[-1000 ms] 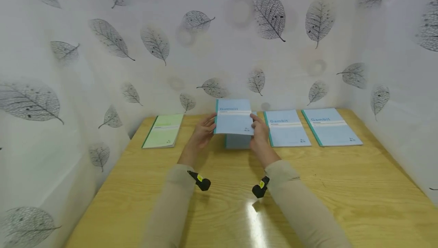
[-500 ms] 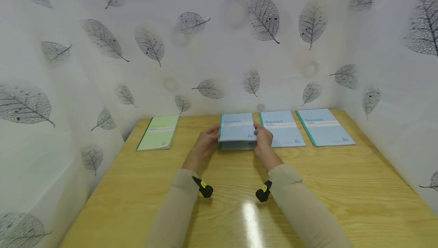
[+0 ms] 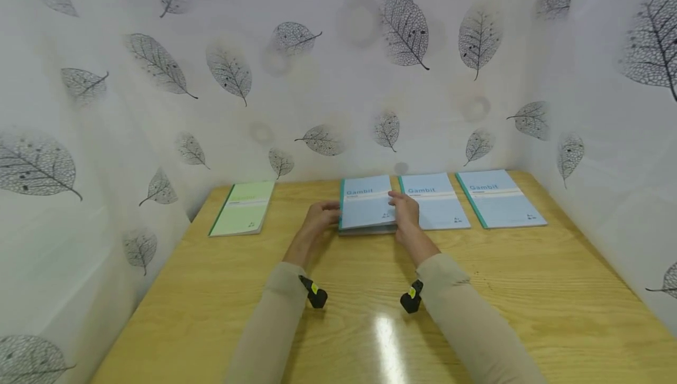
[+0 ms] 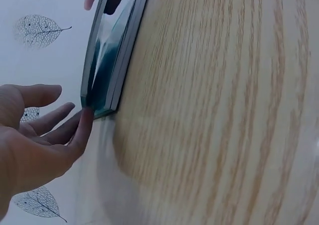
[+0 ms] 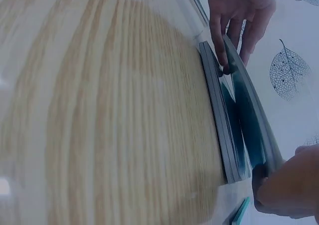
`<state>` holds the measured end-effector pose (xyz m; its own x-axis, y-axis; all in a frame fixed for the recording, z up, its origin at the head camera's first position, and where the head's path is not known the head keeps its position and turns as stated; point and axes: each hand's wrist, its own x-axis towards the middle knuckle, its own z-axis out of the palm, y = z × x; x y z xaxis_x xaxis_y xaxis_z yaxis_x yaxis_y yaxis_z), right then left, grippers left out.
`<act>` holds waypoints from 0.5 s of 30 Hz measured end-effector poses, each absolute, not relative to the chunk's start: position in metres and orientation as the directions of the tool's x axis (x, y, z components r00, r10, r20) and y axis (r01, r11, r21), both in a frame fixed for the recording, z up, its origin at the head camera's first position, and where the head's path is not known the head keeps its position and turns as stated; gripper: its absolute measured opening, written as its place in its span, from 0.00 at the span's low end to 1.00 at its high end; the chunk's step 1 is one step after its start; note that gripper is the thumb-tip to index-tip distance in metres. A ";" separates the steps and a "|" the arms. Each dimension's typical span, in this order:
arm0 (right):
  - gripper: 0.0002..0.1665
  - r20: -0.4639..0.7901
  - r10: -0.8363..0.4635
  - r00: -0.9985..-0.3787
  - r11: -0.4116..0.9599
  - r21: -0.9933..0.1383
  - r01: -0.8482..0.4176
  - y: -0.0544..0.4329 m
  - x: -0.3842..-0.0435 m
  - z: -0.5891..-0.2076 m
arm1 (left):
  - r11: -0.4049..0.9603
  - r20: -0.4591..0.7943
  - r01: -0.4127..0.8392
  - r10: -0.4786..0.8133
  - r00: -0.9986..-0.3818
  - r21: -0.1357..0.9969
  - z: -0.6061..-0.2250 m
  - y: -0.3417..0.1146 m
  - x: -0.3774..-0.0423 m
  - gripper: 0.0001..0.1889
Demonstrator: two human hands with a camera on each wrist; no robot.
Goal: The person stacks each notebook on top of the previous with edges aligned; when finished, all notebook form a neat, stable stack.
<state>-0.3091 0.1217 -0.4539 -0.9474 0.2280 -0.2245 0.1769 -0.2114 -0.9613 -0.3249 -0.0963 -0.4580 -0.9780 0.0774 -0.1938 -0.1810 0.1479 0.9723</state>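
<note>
A blue "Gambit" notebook with a green spine is held tilted over a short stack of notebooks, its right side higher. My right hand pinches its right edge, thumb on the cover and fingers beneath. At the spine side, my left hand has its fingers loosely extended. In the left wrist view its thumb stands off the cover, and one fingertip is right at the notebook's lower corner. A dark gap shows between the held notebook and the stack in both wrist views.
Two blue notebooks lie to the right, a nearer one and a farther one. A green notebook lies at the table's left. Behind the wooden table hangs a white leaf-print curtain.
Both hands have lowered the blue notebook from the air onto the stack, lining it up. The left hand's thumb has since come away from the cover, and the notebook's left side has dropped.
</note>
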 end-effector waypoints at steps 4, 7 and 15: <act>0.29 -0.215 0.165 -0.962 -0.164 -0.968 0.189 0.125 -0.310 -0.454 | 0.213 -0.212 -0.193 0.072 -0.975 0.958 -0.454 -0.094 -0.325 0.23; 0.29 -0.214 0.130 -0.968 -0.106 -0.974 0.201 0.125 -0.311 -0.454 | 0.231 -0.225 -0.204 0.065 -0.972 0.951 -0.451 -0.092 -0.325 0.23; 0.30 -0.217 0.101 -0.971 -0.062 -0.975 0.211 0.128 -0.312 -0.456 | 0.237 -0.226 -0.205 0.067 -0.972 0.950 -0.449 -0.089 -0.324 0.22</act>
